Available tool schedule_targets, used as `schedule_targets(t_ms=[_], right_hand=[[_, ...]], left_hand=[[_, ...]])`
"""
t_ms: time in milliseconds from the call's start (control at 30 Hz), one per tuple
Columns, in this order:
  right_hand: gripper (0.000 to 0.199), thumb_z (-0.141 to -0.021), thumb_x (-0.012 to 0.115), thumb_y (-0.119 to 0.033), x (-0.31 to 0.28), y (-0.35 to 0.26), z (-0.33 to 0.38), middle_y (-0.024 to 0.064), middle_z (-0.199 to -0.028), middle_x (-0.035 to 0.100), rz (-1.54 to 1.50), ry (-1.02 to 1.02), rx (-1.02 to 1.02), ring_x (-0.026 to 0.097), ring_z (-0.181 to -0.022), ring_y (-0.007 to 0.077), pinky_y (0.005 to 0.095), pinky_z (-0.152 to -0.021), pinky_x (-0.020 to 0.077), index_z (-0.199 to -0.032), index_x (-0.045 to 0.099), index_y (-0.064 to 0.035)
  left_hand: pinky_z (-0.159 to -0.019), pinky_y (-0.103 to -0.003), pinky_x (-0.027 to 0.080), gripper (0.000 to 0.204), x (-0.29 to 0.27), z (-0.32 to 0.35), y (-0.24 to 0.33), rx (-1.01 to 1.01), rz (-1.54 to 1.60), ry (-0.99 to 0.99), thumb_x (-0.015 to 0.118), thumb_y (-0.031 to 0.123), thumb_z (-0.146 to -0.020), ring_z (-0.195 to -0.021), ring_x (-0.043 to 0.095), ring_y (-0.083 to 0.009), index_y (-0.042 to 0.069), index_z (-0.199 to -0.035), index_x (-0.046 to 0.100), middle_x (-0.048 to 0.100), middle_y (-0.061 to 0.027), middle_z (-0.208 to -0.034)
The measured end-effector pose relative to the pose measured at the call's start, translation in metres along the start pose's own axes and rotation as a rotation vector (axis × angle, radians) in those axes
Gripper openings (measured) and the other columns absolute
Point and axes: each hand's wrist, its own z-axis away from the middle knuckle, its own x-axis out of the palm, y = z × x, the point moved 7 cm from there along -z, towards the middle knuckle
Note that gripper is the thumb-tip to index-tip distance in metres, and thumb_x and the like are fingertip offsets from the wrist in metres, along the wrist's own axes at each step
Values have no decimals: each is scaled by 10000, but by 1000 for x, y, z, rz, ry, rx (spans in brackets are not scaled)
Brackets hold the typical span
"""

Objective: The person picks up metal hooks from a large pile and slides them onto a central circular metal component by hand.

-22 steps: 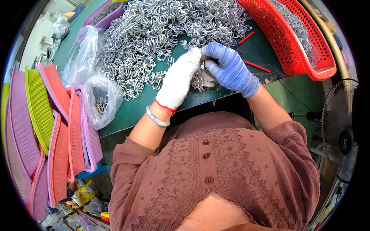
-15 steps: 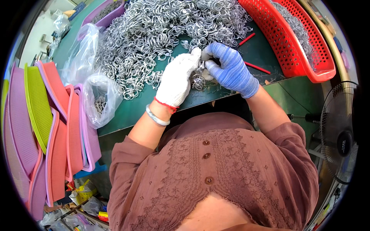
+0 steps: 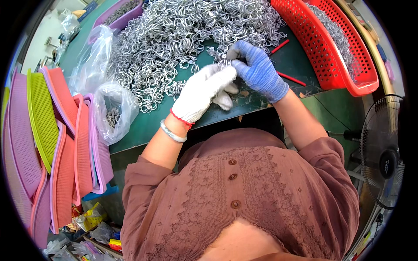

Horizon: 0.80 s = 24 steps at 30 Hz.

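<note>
My left hand (image 3: 202, 91) wears a white knit glove with a red cuff edge. Its fingers stretch to the right and stand apart, low over the table. My right hand (image 3: 259, 71), in a blue knit glove, has its thumb and bent fingers closed on a few small grey metal rings (image 3: 224, 61) just beyond the left hand. How many rings are in that grip is partly hidden. A large heap of the same grey metal rings (image 3: 174, 37) spreads across the green table (image 3: 244, 108) in front of both hands.
Two red sticks (image 3: 291, 78) lie right of my right hand. A red perforated basket (image 3: 320, 56) holds more metal pieces. On the left are a purple tray (image 3: 114, 22), clear plastic bags (image 3: 114, 126) and stacked colored baskets (image 3: 65, 174). A fan (image 3: 383, 152) stands right.
My left hand has shifted slightly down and its fingers have spread. The rings seen below its fingertips are gone from there. My right hand has moved slightly up and left.
</note>
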Motion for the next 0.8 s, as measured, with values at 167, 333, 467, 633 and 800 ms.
schedule_targets(t_ms=[167, 333, 467, 633, 800], right_hand=[[178, -778, 546, 9, 5, -28, 3, 137, -830, 615, 386, 15, -339, 613, -723, 274, 349, -663, 505, -949, 585, -17], [169, -767, 554, 2, 5, -21, 1, 136, -788, 591, 290, -50, -237, 598, -706, 272, 352, -665, 499, -931, 589, -13], [113, -795, 535, -11, 8, 7, -2, -16, -737, 495, -73, -213, 185, 449, -672, 45, 225, -613, 424, -904, 566, -3], [118, -778, 579, -6, 8, 5, -2, 61, -761, 565, 138, -120, 70, 551, -665, 156, 307, -624, 477, -895, 566, -14], [202, -721, 589, -5, 13, -38, 8, 168, -860, 612, 658, 81, -525, 607, -753, 369, 427, -657, 506, -920, 591, -36]], left_hand=[[-600, -255, 538, 370, -3, 5, -1, -34, 149, -30, 627, 199, -903, -640, 629, -154, -61, -1148, 527, 650, -127, -874], [-689, -278, 536, 470, 3, 10, -2, 23, 166, -121, 664, 107, -851, -772, 619, -146, -43, -1257, 481, 620, -106, -963], [-719, -288, 528, 600, -4, 10, 1, 147, 83, -14, 678, 98, -828, -785, 617, -160, -52, -1339, 401, 612, -113, -964], [-705, -282, 537, 591, -8, 11, 1, 138, 145, 110, 669, 97, -844, -788, 632, -166, -67, -1340, 391, 622, -124, -981], [-699, -271, 542, 538, -8, 11, -1, 89, 210, -8, 673, 110, -852, -792, 636, -147, -80, -1295, 433, 620, -130, -1050]])
